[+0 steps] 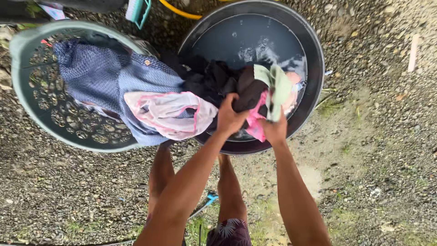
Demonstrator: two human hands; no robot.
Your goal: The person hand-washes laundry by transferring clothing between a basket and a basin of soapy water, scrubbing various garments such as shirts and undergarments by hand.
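No packages, labels, signs or screens can be made out with certainty. At about 11 o'clock, at the top left edge, a small flat scrap (53, 11) in white, pink and blue lies on the gravel; whether it is a wrapper cannot be told.

A pale green laundry basket (20, 68) with a perforated wall stands on the gravel ground (378, 150). Draped over the basket's right rim lie a blue patterned garment (98, 73) and, on top of that, a pink and white cloth (166, 114). Beyond the basket's far rim, at the top of the view, a teal plastic brush (138, 10) lies beside a yellow hose (180, 11). Below the basket, sparse grass (200, 225) grows through the gravel.
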